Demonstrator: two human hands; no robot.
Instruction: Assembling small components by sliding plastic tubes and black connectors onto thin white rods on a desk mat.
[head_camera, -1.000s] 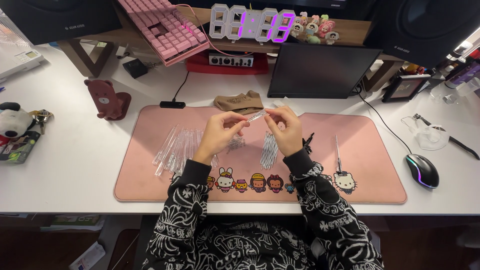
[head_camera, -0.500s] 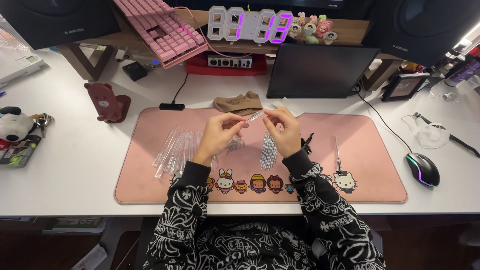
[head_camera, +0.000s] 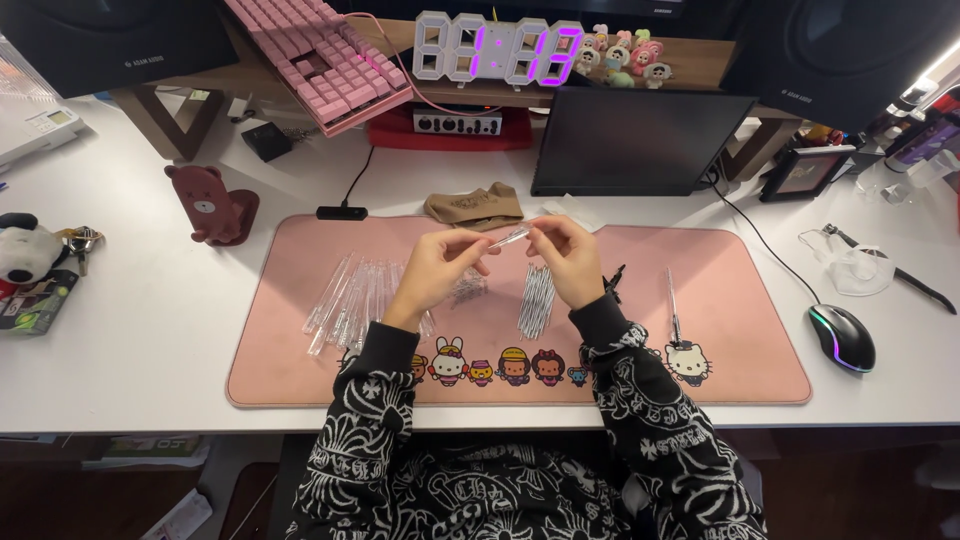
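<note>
Pale pink rectangular desk mat (head_camera: 300, 300), row of small multicoloured cartoon figures (head_camera: 500, 366) printed along near edge. Clear plastic tubes (head_camera: 352, 296) in a loose pile, see-through; a second clear bundle (head_camera: 536, 300) beside. Black sleeves (head_camera: 380, 400) with white ornate cross pattern. Glossy white desk top (head_camera: 130, 330). Pink mechanical keyboard (head_camera: 320, 55). White-framed digit clock (head_camera: 498, 48), purple lit segments. Black computer mouse (head_camera: 842, 337), rainbow glow at rim. Brown bear-shaped stand (head_camera: 210, 205). Tan folded cloth (head_camera: 472, 206).

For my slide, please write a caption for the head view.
Both hands hold a clear pen barrel above a pink desk mat.
</note>
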